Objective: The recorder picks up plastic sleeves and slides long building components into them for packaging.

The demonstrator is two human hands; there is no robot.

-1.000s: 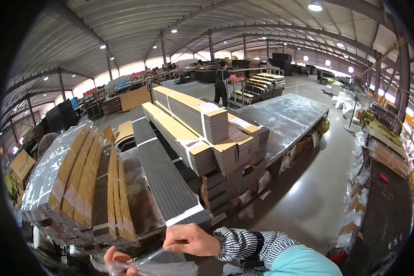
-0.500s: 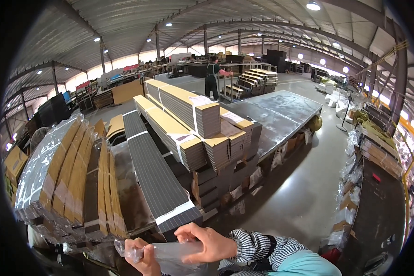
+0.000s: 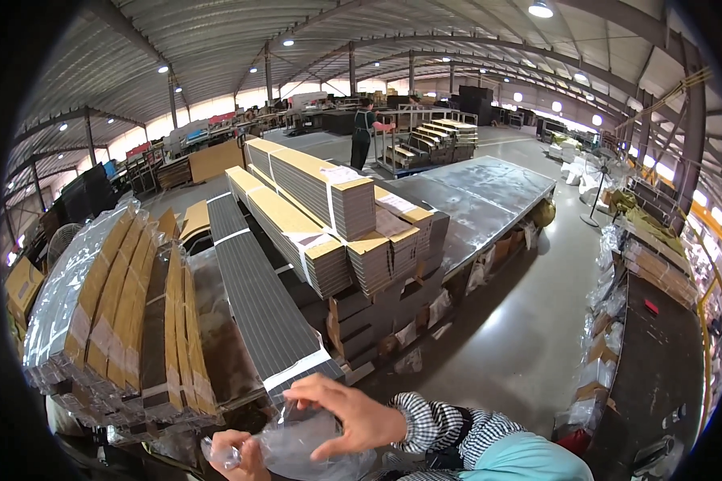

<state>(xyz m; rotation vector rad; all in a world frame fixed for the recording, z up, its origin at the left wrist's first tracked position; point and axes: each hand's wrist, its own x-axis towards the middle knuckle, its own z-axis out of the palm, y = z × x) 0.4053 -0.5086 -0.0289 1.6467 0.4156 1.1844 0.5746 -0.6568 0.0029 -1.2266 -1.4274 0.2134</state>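
My left hand point(image 3: 242, 455), at the lower edge of the view, is closed on a bunched part of a clear plastic bag point(image 3: 301, 449). Just right of it, my right hand point(image 3: 353, 418) is curved over the bag, thumb and fingers spread apart. A thin bit of the film rises to its fingertips; whether they touch it is unclear. Beyond my hands lies a long bundle of dark grey strips point(image 3: 269, 305), bound with white bands. Its near end is next to my right fingertips.
Plastic-wrapped bundles with cardboard point(image 3: 104, 321) lean at left. Stacked yellow-topped strip bundles point(image 3: 305, 240) stand ahead, beside a grey table point(image 3: 481, 200). A co-worker point(image 3: 363, 136) stands by a loaded cart point(image 3: 429, 144). At right runs a dark bench point(image 3: 650, 353).
The bag has opened out wider between my hands. My left hand has shifted slightly left and down, my right hand slightly left with its fingers farther apart. The view has turned a little.
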